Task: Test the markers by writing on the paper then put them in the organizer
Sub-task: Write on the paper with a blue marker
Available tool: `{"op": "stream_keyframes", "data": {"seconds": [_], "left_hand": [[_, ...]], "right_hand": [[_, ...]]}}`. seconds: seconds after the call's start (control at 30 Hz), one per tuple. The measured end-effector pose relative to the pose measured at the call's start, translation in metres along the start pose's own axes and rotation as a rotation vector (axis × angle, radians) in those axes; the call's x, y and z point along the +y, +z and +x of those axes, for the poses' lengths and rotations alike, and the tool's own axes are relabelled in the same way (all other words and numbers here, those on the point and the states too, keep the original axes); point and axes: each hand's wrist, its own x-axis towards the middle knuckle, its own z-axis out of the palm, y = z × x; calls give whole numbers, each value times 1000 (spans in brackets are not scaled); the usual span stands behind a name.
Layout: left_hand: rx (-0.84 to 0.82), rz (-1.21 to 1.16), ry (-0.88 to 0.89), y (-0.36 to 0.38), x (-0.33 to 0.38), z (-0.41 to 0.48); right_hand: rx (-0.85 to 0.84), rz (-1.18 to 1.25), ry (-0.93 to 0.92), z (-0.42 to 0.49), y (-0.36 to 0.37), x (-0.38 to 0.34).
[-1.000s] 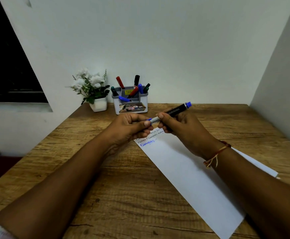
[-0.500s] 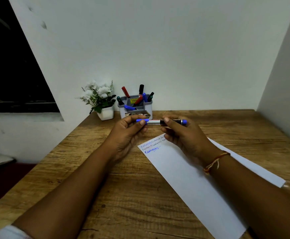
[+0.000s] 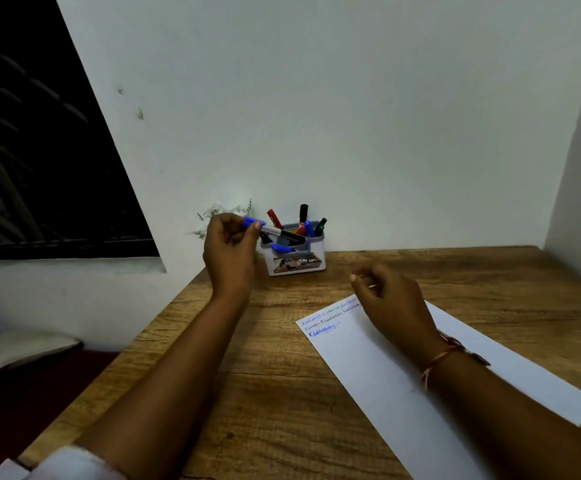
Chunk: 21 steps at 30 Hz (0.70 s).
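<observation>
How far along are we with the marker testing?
Done: the paper carries three written lines, the last blue, and several markers stand in the organizer. In hand: the left hand holds a capped blue marker just at the organizer. Left: drop it in. The right hand holds nothing.

Plant (image 3: 228,206) mostly hidden behind left hand (image 3: 231,252), writing (image 3: 329,322) on paper (image 3: 403,393) too small to read, organizer label (image 3: 295,265) blurred.

Eight markers (image 3: 303,213), one organizer (image 3: 296,266), one paper (image 3: 386,372)
</observation>
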Motion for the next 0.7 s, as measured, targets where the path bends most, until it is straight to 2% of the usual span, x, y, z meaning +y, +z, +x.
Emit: {"op": "stream_keyframes", "data": {"seconds": [0.2, 0.7], "left_hand": [[39, 233, 184, 17, -4, 42], [-231, 701, 102, 38, -72, 43]], "right_hand": [[-88, -183, -117, -4, -2, -8], [-210, -386, -196, -2, -9, -12]]}}
